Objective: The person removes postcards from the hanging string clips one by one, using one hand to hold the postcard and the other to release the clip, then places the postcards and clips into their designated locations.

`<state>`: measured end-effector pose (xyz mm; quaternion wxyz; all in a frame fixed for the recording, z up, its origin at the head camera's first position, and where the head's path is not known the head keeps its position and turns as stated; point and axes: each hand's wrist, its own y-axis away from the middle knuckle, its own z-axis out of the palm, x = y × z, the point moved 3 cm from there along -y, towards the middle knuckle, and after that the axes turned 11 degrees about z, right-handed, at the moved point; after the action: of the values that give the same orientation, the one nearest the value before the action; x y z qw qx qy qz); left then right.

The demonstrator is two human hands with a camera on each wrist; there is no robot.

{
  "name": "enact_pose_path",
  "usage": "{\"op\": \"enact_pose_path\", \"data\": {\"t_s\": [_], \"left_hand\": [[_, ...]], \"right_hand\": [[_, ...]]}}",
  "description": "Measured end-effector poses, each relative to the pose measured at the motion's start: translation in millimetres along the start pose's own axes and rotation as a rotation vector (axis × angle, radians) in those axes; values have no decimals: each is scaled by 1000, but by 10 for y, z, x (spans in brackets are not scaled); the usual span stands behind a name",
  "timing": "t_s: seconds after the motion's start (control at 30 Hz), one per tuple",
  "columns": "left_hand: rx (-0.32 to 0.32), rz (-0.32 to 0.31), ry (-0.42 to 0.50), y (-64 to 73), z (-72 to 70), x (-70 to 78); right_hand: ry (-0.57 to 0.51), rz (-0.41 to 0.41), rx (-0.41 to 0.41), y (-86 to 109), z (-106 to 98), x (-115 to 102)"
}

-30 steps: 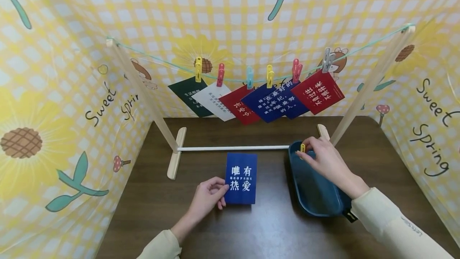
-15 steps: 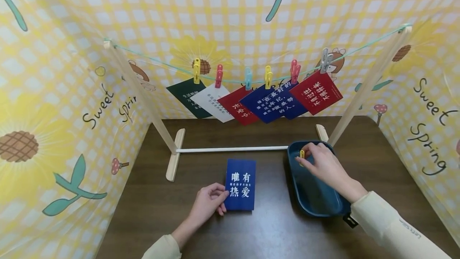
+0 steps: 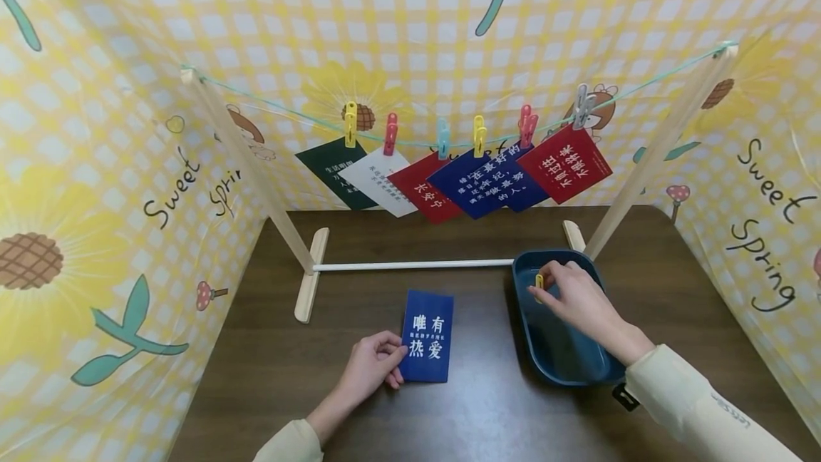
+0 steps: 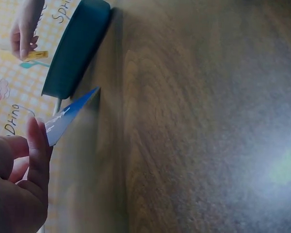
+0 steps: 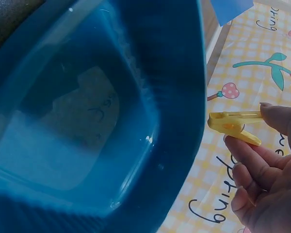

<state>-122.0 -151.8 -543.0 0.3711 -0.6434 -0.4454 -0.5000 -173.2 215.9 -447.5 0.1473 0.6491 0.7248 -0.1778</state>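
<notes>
A blue card [image 3: 428,337] with white characters is pinched at its left edge by my left hand [image 3: 370,366]. The left wrist view shows the card [image 4: 65,119] nearly edge-on, tilted above the table. My right hand [image 3: 586,305] pinches a yellow clothespin [image 3: 539,284] by its handle ends, over the dark blue tray [image 3: 532,348]. Close up in the right wrist view, thumb and forefinger lie on the two arms of the clothespin [image 5: 235,122]. The inside of the tray [image 5: 179,97] holds nothing in that view.
Behind, a green string [image 3: 276,104] runs between two wooden posts [image 3: 250,170]. Several cards, such as a white one [image 3: 380,180] and a red one [image 3: 564,165], hang from it by coloured clothespins [image 3: 350,125]. A white rod [image 3: 410,264] joins the posts low down.
My left hand and the blue card have come slightly nearer, and the card has tilted a little. The right hand with the yellow clothespin has dropped slightly, then stayed over the tray.
</notes>
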Motion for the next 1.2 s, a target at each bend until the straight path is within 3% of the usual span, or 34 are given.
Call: {"op": "enact_pose_path", "data": {"t_s": [0.37, 0.77, 1.2], "left_hand": [[-26, -47, 4, 85, 52, -57], [-20, -23, -180, 119, 15, -107], [-50, -7, -216, 119, 18, -149]], "right_hand": [[49, -15, -41, 32, 98, 90], [69, -18, -135, 53, 172, 162], [64, 5, -338, 96, 355, 299]]}}
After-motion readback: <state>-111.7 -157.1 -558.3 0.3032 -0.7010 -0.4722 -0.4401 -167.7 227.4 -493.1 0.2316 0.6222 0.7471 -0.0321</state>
